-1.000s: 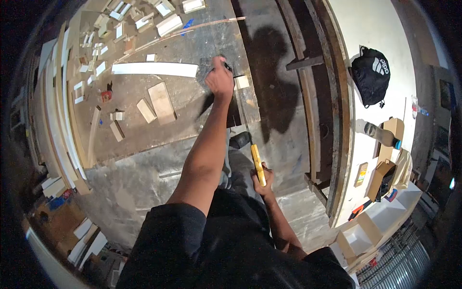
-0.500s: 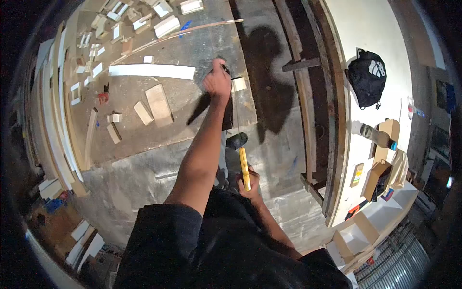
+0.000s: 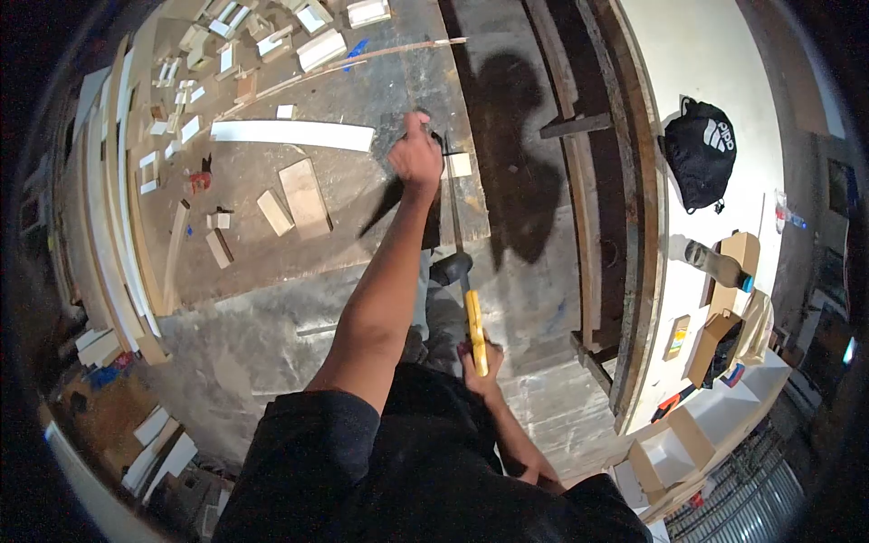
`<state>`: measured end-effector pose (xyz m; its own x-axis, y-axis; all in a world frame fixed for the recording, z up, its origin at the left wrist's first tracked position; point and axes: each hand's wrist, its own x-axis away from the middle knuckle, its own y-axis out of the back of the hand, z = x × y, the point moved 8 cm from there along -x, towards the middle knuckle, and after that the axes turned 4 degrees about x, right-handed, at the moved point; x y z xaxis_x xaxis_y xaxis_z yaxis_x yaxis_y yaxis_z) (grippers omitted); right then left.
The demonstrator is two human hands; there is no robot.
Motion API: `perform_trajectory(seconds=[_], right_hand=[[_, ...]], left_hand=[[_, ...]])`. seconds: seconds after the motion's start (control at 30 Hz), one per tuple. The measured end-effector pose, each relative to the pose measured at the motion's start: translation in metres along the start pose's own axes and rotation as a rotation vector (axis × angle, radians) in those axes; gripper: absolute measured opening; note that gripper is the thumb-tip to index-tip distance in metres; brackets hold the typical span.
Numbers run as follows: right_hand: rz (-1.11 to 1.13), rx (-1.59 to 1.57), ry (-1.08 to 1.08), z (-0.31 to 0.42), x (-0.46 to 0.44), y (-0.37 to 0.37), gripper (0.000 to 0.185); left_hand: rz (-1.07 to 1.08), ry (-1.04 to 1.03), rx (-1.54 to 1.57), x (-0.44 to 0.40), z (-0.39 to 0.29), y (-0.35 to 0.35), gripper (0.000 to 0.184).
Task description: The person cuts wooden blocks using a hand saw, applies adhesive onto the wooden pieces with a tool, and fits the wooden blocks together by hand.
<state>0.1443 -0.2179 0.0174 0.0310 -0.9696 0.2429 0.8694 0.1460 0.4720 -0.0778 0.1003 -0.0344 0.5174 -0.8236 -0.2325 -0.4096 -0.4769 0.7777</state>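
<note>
My right hand [image 3: 481, 364] is closed around the yellow handle of a handsaw [image 3: 476, 330], close to my body. The saw's narrow blade runs forward from the handle, past a dark shoe [image 3: 451, 268], to the edge of a wooden board on the floor. My left hand [image 3: 417, 156] reaches forward with curled fingers, pressing down near that edge. What lies under its fingers is mostly hidden; a dark part shows beside them. Just right of my left hand lies a small pale wood block [image 3: 460, 165], next to the blade's far end.
A long white strip [image 3: 294, 135] and wood offcuts [image 3: 305, 197] lie on the board [image 3: 362, 213]. Several small wooden pieces are at the far left. To the right, a pale tabletop [image 3: 674, 271] carries a black drawstring bag [image 3: 700, 152], a bottle [image 3: 715, 262] and open boxes.
My right hand has drawn the saw slightly back toward my body and to the right. The blade's side shows more now. My left hand stays in nearly the same place.
</note>
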Motion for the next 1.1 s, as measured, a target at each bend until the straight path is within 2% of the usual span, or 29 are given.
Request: perform_trajectory(seconds=[0.03, 0.1, 0.17, 0.2, 0.27, 0.33, 0.37, 0.47, 0.5, 0.6, 0.63, 0.67, 0.73, 0.77, 0.8, 0.87, 0.93, 1.0, 1.07, 1.1], right_hand=[[0.024, -0.071, -0.005, 0.002, 0.006, 0.004, 0.011], [0.049, -0.148, -0.007, 0.053, -0.01, 0.012, 0.007], [-0.004, 0.134, 0.13, 0.083, -0.006, 0.014, 0.007], [-0.102, -0.008, 0.103, 0.079, -0.004, 0.017, 0.014], [-0.055, -0.058, 0.087, 0.063, -0.003, 0.017, 0.012], [-0.139, -0.04, 0.051, 0.059, -0.005, 0.034, 0.011], [-0.076, -0.062, 0.039, 0.047, 0.0, 0.032, 0.011], [-0.081, 0.101, 0.124, 0.066, 0.0, 0.047, 0.013], [-0.053, 0.071, 0.072, 0.061, -0.001, 0.049, 0.012], [-0.069, -0.026, -0.057, 0.068, -0.008, 0.06, 0.012], [-0.078, 0.062, 0.019, 0.077, -0.011, 0.063, 0.012], [-0.077, 0.068, 0.016, 0.085, -0.012, 0.066, 0.012], [-0.1, -0.006, -0.137, 0.092, -0.013, 0.069, 0.012], [-0.099, -0.002, -0.143, 0.11, -0.017, 0.067, 0.012], [-0.206, -0.13, -0.285, 0.122, -0.021, 0.072, 0.01], [-0.32, -0.257, -0.43, 0.134, -0.023, 0.079, 0.009], [-0.115, -0.083, -0.523, 0.135, -0.032, 0.076, 0.011], [-0.107, 0.103, -0.233, 0.165, -0.047, 0.079, 0.016], [-0.22, -0.24, -0.591, 0.167, -0.052, 0.095, 0.016], [-0.237, -0.304, -0.688, 0.154, -0.056, 0.108, 0.013]], left_hand=[[-0.008, -0.015, -0.037, -0.002, -0.001, 0.002, 0.025], [0.004, -0.029, -0.025, -0.01, 0.002, 0.004, 0.024], [0.054, -0.031, 0.008, 0.0, 0.002, -0.005, 0.024], [0.054, -0.027, 0.046, 0.001, 0.005, -0.006, 0.023], [0.047, -0.027, 0.089, -0.001, 0.005, -0.006, 0.023], [0.012, -0.075, 0.108, -0.001, -0.005, 0.002, 0.023], [-0.059, -0.107, 0.139, 0.005, -0.008, -0.001, 0.023], [0.001, -0.078, 0.082, 0.021, -0.02, -0.02, 0.025], [0.058, -0.024, 0.053, 0.022, -0.018, -0.031, 0.035], [-0.004, -0.082, 0.087, 0.019, -0.028, -0.034, 0.04], [-0.03, -0.112, 0.102, 0.019, -0.033, -0.033, 0.03], [-0.027, -0.107, 0.106, 0.02, -0.033, -0.033, 0.03], [-0.114, -0.14, 0.214, 0.017, -0.032, -0.028, 0.029], [-0.108, -0.135, 0.215, 0.019, -0.027, -0.033, 0.029], [-0.054, -0.129, 0.195, 0.02, -0.021, -0.042, 0.029], [0.006, -0.125, 0.179, 0.022, -0.019, -0.048, 0.029], [-0.043, -0.054, 0.102, 0.019, -0.023, -0.042, 0.03], [-0.107, -0.107, 0.084, 0.011, -0.035, -0.024, 0.031], [-0.178, -0.155, 0.059, 0.009, -0.045, -0.01, 0.032], [-0.151, -0.119, 0.063, 0.011, -0.042, -0.013, 0.032]])
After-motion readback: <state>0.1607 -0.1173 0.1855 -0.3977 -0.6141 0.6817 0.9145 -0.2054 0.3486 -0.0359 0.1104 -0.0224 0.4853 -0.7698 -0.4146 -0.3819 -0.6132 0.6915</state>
